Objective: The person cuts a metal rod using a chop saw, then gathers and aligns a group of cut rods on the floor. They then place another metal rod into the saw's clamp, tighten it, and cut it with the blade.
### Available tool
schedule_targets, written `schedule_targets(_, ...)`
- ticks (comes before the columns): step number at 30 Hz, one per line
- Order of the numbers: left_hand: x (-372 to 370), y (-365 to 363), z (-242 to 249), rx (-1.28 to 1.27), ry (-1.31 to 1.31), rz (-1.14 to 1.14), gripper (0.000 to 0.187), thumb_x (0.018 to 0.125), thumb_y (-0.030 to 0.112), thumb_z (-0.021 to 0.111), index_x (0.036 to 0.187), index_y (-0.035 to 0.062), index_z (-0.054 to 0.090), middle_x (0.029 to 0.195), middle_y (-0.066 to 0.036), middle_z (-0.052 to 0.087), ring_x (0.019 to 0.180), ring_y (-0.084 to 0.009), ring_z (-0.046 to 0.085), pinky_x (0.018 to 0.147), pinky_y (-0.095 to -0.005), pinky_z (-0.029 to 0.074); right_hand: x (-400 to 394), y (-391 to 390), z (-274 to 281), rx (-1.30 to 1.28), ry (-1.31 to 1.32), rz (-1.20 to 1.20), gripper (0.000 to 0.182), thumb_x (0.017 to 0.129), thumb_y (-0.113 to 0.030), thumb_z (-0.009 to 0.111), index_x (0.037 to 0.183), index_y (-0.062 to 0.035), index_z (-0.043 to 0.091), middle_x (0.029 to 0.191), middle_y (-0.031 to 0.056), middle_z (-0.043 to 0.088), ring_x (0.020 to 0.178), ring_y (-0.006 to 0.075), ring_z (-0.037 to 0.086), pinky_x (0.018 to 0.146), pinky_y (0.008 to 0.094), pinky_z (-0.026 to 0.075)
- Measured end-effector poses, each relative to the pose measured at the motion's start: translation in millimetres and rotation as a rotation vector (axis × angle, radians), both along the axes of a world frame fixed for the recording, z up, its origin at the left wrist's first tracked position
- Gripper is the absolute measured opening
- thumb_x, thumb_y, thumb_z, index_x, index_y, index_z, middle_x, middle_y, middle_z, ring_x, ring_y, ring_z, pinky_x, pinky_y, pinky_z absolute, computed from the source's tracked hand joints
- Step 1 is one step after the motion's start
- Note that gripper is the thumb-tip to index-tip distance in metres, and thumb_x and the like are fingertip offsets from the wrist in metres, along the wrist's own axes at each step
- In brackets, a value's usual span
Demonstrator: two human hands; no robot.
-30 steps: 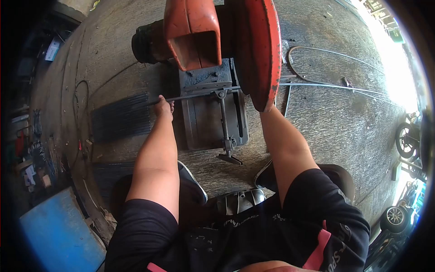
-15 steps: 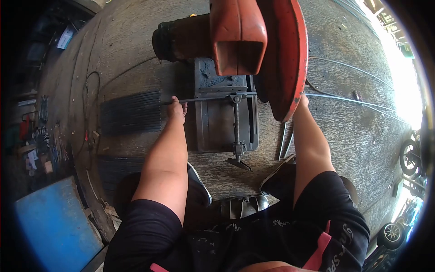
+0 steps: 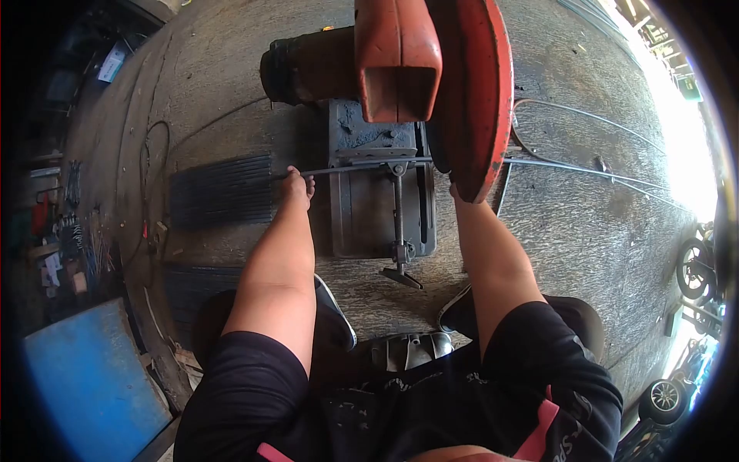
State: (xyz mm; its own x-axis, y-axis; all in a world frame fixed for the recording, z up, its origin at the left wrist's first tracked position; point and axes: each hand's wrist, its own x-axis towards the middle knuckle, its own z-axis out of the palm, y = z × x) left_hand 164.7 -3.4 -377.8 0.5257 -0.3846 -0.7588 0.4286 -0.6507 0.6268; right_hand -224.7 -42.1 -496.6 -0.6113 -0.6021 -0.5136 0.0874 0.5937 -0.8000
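Nearest, two shoes (image 3: 336, 316) (image 3: 456, 309) flank the cut-off saw's vise crank (image 3: 401, 279), within easy reach of the body. Its screw (image 3: 399, 212) runs over the base (image 3: 373, 219) to the vise, where the thin metal rod (image 3: 329, 171) lies crosswise, apparently for support and alignment. The left hand (image 3: 295, 189) has its fingers curled around the rod's left portion, likely steadying it, beside a neatly aligned bundle of dark rods (image 3: 222, 191), handy to that side. The right hand (image 3: 454, 191) reaches beneath the red blade guard (image 3: 491, 108); its fingers are hidden, so their grip cannot be told. Beyond sits the motor (image 3: 315, 65).
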Motion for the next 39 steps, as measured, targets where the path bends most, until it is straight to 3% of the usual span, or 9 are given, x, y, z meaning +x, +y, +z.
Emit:
schedule_targets(4, 8, -1, -15, 0.059, 0.053, 0.039, 0.035, 0.097, 0.049, 0.043, 0.094, 0.0173, 0.056, 0.072, -0.003, 0.062, 0.057, -0.0133, 0.057, 0.051, -0.0265, 0.047, -5, 5, -4, -0.094, -0.489, 0.053, 0.045, 0.094, -0.034, 0.053, 0.113, 0.0054, 0.058, 0.105, 0.0175, 0.065, 0.097, 0.0238, 0.063, 0.083, 0.0337, 0.047)
schedule_targets(5, 10, 0, -20, 0.063, 0.065, 0.046, 0.035, 0.097, 0.050, 0.042, 0.095, 0.0178, 0.056, 0.073, -0.002, 0.062, 0.058, -0.0138, 0.057, 0.053, -0.0271, 0.047, -19, -6, -33, 0.022, -0.120, 0.345, 0.050, 0.095, -0.040, 0.051, 0.115, 0.0051, 0.056, 0.106, 0.0163, 0.064, 0.092, 0.0265, 0.063, 0.080, 0.0363, 0.049)
schedule_targets(7, 11, 2, -17, 0.060, 0.058, 0.024, 0.033, 0.098, 0.048, 0.041, 0.095, 0.0185, 0.056, 0.074, -0.003, 0.062, 0.060, -0.0140, 0.057, 0.054, -0.0273, 0.047, -29, -2, -14, -0.276, -0.709, -0.136, 0.051, 0.094, -0.044, 0.053, 0.114, 0.0037, 0.054, 0.107, 0.0153, 0.061, 0.089, 0.0289, 0.063, 0.074, 0.0380, 0.051)
schedule_targets(9, 12, 3, -18, 0.057, 0.049, 0.002, 0.032, 0.098, 0.047, 0.041, 0.096, 0.0192, 0.057, 0.076, -0.003, 0.062, 0.062, -0.0142, 0.057, 0.055, -0.0275, 0.047, -53, -17, 15, -0.176, -0.584, -0.403, 0.050, 0.092, -0.045, 0.057, 0.113, 0.0012, 0.054, 0.106, 0.0144, 0.059, 0.084, 0.0298, 0.063, 0.067, 0.0389, 0.054)
schedule_targets(15, 8, 3, -10, 0.031, 0.037, 0.001, 0.040, 0.097, 0.050, 0.041, 0.087, 0.0163, 0.059, 0.072, -0.002, 0.062, 0.059, -0.0127, 0.058, 0.052, -0.0258, 0.048, -100, -32, 31, -0.048, -0.424, -0.476, 0.040, 0.090, -0.033, 0.063, 0.112, -0.0005, 0.054, 0.105, 0.0136, 0.061, 0.080, 0.0252, 0.065, 0.063, 0.0340, 0.057)
schedule_targets(21, 8, -3, -13, 0.036, 0.041, -0.087, 0.021, 0.101, 0.036, 0.041, 0.091, 0.0293, 0.058, 0.075, -0.001, 0.061, 0.062, -0.0125, 0.057, 0.056, -0.0267, 0.047, -92, -20, 47, 0.180, -0.327, -0.176, 0.048, 0.091, -0.039, 0.059, 0.123, -0.0034, 0.052, 0.118, 0.0141, 0.058, 0.103, 0.0262, 0.058, 0.085, 0.0417, 0.049)
schedule_targets(30, -6, 0, -20, -0.011, 0.037, -0.113, 0.038, 0.099, 0.048, 0.039, 0.086, 0.0158, 0.056, 0.068, 0.000, 0.061, 0.055, -0.0121, 0.055, 0.049, -0.0267, 0.045, -58, -14, 0, 0.151, -0.067, 0.231, 0.049, 0.099, -0.041, 0.041, 0.114, 0.0031, 0.057, 0.108, 0.0130, 0.064, 0.088, 0.0250, 0.064, 0.075, 0.0354, 0.050)
schedule_targets(33, -14, 6, -17, 0.055, -0.025, -0.020, 0.039, 0.099, 0.049, 0.036, 0.087, 0.0166, 0.054, 0.066, 0.000, 0.060, 0.053, -0.0129, 0.055, 0.048, -0.0262, 0.044, -53, -18, -48, -0.112, -0.548, 0.063, 0.035, 0.099, -0.034, 0.045, 0.101, -0.0017, 0.060, 0.096, 0.0102, 0.063, 0.076, 0.0196, 0.061, 0.062, 0.0308, 0.049)
schedule_targets(39, -14, 6, -25, 0.047, 0.045, 0.056, 0.041, 0.100, 0.049, 0.029, 0.091, 0.0154, 0.051, 0.071, -0.002, 0.062, 0.057, -0.0165, 0.056, 0.051, -0.0285, 0.046, -41, -14, 22, 0.081, -0.464, -0.089, 0.036, 0.095, -0.038, 0.053, 0.096, -0.0032, 0.059, 0.090, 0.0077, 0.060, 0.067, 0.0187, 0.056, 0.053, 0.0310, 0.046)
